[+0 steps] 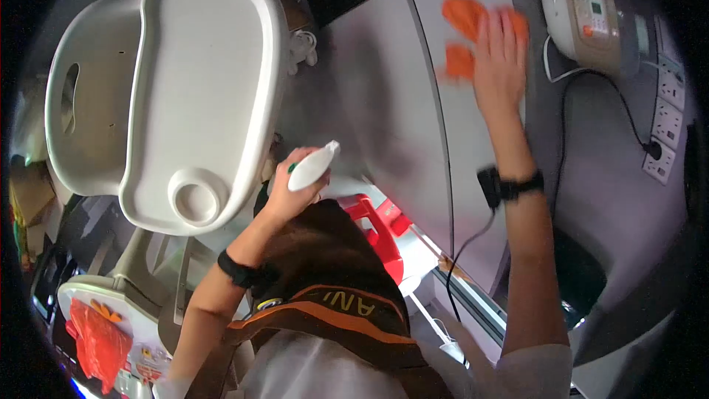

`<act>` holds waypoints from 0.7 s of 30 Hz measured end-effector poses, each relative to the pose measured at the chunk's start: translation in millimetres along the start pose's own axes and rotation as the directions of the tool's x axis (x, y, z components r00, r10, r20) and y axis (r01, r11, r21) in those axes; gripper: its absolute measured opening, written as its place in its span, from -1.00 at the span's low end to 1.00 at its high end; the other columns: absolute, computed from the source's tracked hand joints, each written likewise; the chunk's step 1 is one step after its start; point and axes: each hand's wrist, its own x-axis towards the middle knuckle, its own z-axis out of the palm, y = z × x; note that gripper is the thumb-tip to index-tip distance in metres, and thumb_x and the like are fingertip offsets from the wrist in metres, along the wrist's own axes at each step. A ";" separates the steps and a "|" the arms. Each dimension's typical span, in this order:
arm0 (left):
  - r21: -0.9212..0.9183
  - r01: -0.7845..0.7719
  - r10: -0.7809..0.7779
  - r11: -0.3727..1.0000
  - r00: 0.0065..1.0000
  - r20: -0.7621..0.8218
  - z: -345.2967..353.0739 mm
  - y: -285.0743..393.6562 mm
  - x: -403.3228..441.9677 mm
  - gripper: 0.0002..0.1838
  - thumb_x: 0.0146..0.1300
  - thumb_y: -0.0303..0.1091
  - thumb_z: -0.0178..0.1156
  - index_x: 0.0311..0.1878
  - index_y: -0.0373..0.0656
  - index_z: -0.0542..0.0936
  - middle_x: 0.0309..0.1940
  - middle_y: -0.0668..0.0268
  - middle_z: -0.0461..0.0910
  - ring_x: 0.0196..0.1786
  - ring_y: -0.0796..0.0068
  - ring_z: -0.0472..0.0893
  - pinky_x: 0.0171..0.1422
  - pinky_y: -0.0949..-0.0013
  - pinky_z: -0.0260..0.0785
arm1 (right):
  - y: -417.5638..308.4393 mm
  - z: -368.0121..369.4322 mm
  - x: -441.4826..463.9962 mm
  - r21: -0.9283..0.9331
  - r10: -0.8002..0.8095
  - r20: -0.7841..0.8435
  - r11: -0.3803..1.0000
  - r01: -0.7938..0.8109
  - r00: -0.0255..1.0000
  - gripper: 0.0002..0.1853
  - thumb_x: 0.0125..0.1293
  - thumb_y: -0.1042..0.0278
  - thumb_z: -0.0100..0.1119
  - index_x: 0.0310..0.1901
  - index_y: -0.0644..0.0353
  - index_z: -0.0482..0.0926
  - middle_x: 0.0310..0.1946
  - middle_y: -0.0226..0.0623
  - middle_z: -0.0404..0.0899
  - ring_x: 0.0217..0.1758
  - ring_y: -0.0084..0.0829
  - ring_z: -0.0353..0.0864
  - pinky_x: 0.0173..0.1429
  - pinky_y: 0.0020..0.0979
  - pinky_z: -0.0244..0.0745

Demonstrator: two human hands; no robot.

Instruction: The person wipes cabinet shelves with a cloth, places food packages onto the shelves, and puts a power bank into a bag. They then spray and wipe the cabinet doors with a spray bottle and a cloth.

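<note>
My left hand (290, 193) is wrapped round a spray bottle; its white spray head (313, 168) points up and to the right, and the body is mostly hidden by the hand. My right hand (500, 66) presses an orange cloth (465, 18) against the upper part of a pale cabinet panel (473, 140). The cloth bunches out on both sides of the fingers and is blurred by motion. Black bands circle both my wrists, with a cable hanging from the right one.
At left stands a white high chair with a large tray (203, 66). A white kitchen appliance (583, 15) and a power strip (667, 118) are at the right. Below are a red plastic object (380, 240) and a red plastic bag (100, 343). A black cord crosses the right side.
</note>
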 end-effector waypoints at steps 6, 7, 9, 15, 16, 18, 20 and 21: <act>0.248 -0.258 0.286 0.934 0.955 -0.082 42.4 -71.5 60.9 -0.67 0.01 -0.41 0.32 -0.10 -0.22 0.57 -0.35 0.14 0.62 -0.31 0.32 0.63 -0.21 0.33 0.45 | -66.4 110.7 20.3 0.023 -0.051 -0.215 0.998 0.057 0.975 -0.53 0.14 0.30 0.11 0.09 0.33 0.45 0.15 -0.18 0.41 0.24 -0.21 0.33 0.28 -0.21 0.21; 0.256 -0.160 0.181 0.953 0.981 -0.063 50.5 -66.1 66.5 -0.69 0.06 -0.39 0.30 -0.10 -0.23 0.57 -0.32 0.17 0.63 -0.26 0.40 0.62 -0.16 0.37 0.44 | -70.5 113.5 5.4 0.174 -0.025 -0.195 0.983 0.060 0.980 -0.54 0.12 0.31 0.13 0.08 0.27 0.47 0.12 -0.20 0.42 0.21 -0.21 0.35 0.28 -0.19 0.22; 0.275 -0.041 0.055 0.961 0.998 -0.044 66.8 -88.1 84.4 -0.71 0.11 -0.38 0.28 -0.09 -0.24 0.58 -0.29 0.21 0.65 -0.22 0.49 0.61 -0.10 0.40 0.42 | -89.2 105.7 -40.4 0.413 0.094 -0.153 0.910 -0.022 0.984 -0.55 0.09 0.34 0.17 0.08 0.14 0.50 0.08 -0.22 0.43 0.16 -0.19 0.38 0.25 -0.13 0.23; 0.263 -0.090 0.155 0.961 0.959 -0.236 123.5 -145.2 128.2 -0.70 -0.04 -0.39 0.28 -0.17 -0.20 0.58 -0.30 0.05 0.62 -0.18 0.00 0.60 -0.07 0.18 0.43 | -171.5 57.6 -287.0 0.705 0.250 0.224 0.625 -0.334 0.942 -0.59 0.11 0.56 0.05 0.06 0.14 0.53 0.05 -0.25 0.43 0.11 -0.14 0.40 0.18 -0.07 0.24; 0.270 -0.081 0.146 0.959 0.962 -0.232 131.4 -155.3 125.1 -0.70 -0.04 -0.39 0.28 -0.17 -0.20 0.58 -0.30 0.05 0.62 -0.18 0.00 0.60 -0.07 0.18 0.43 | -187.7 55.0 -324.5 0.710 0.235 0.335 0.573 -0.409 0.912 -0.60 0.11 0.57 0.04 0.03 0.17 0.55 0.03 -0.25 0.43 0.10 -0.14 0.40 0.19 -0.08 0.24; 0.406 -0.307 0.361 0.861 0.931 -0.061 150.7 -175.3 110.8 -0.66 -0.02 -0.41 0.30 -0.12 -0.22 0.56 -0.23 0.08 0.60 -0.12 0.15 0.60 -0.05 0.27 0.42 | -218.6 57.1 -389.7 0.726 0.249 0.499 0.403 -0.557 0.830 -0.63 0.09 0.59 0.04 -0.01 0.21 0.57 0.01 -0.23 0.43 0.09 -0.13 0.39 0.20 -0.11 0.25; 0.434 -0.348 0.343 0.831 0.935 0.092 165.8 -192.0 88.6 -0.67 -0.14 -0.49 0.30 -0.20 -0.21 0.55 -0.25 0.12 0.56 -0.07 0.03 0.47 0.00 0.17 0.38 | -237.0 52.3 -434.7 0.685 0.232 0.588 0.368 -0.629 0.775 -0.62 0.07 0.61 0.03 -0.02 0.22 0.57 -0.01 -0.22 0.43 0.10 -0.13 0.38 0.21 -0.12 0.25; 0.432 -0.396 0.361 0.811 0.918 0.164 175.6 -204.4 80.6 -0.67 -0.14 -0.49 0.30 -0.20 -0.20 0.56 -0.26 0.13 0.57 -0.07 0.03 0.47 0.01 0.16 0.38 | -245.0 52.9 -452.9 0.688 0.243 0.596 0.337 -0.643 0.765 -0.53 -0.03 0.73 -0.06 -0.01 0.26 0.54 -0.02 -0.17 0.44 0.10 -0.11 0.39 0.23 -0.15 0.23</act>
